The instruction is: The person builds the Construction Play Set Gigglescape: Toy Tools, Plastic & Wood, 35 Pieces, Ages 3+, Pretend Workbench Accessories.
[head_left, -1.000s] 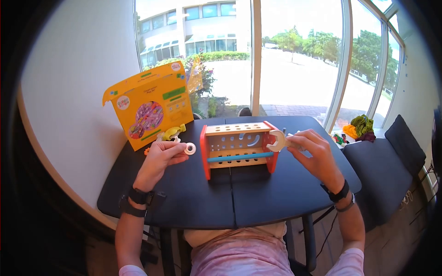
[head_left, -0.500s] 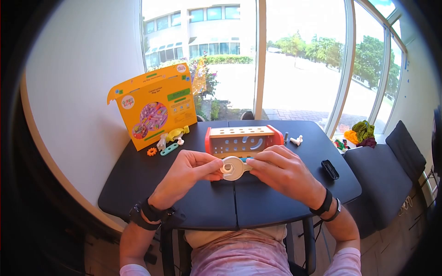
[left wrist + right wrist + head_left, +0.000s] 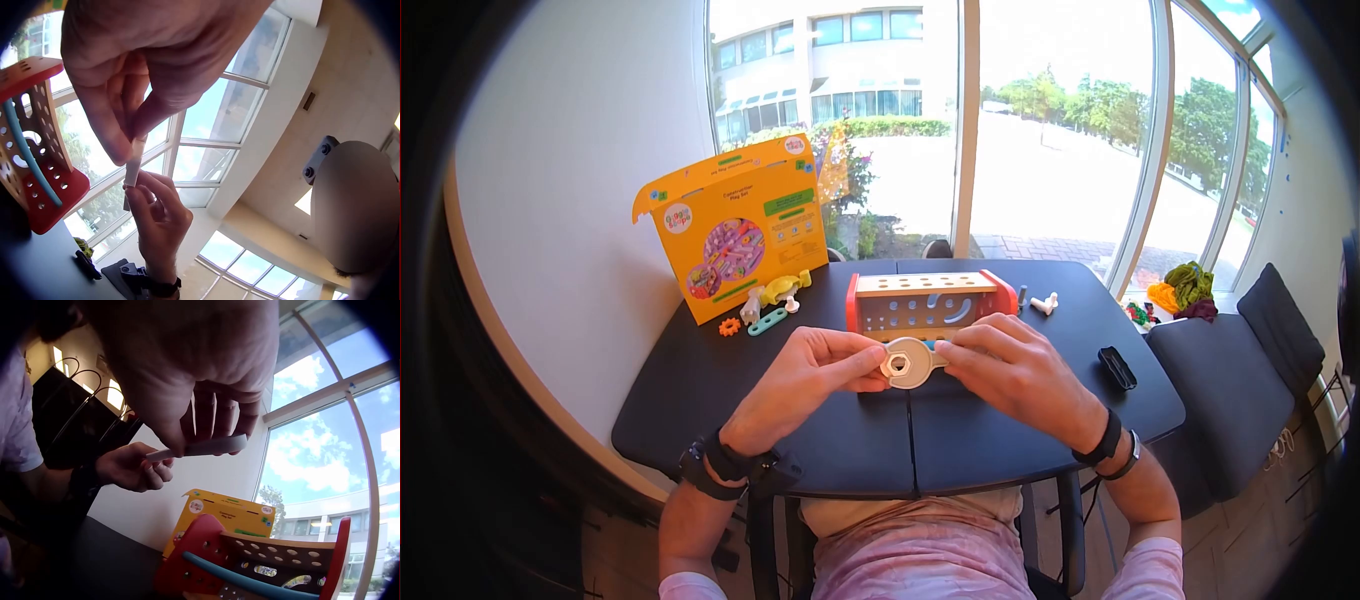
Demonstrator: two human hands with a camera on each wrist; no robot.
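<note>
My left hand (image 3: 805,375) pinches a pale toy nut (image 3: 887,367) between thumb and fingers. A cream toy wrench (image 3: 919,364) is held by its handle in my right hand (image 3: 1022,378). The nut sits in the wrench's open mouth, and both are raised in front of a wooden toy workbench (image 3: 930,283) with red ends and a blue bar. Seen edge-on in the right wrist view, the wrench (image 3: 215,445) reaches toward the left fingers. My hands hide much of the workbench's lower front.
A yellow box (image 3: 775,215) stands at the back left of the black table (image 3: 700,395). Before it lie an orange gear (image 3: 729,327), a teal strip (image 3: 768,322) and a yellow piece (image 3: 783,290). White pieces (image 3: 1046,304) and a black case (image 3: 1117,368) lie to the right.
Both hands have come together before the workbench, the left moving right and the right moving left. The nut has come into the wrench's mouth and now lies flatter there.
</note>
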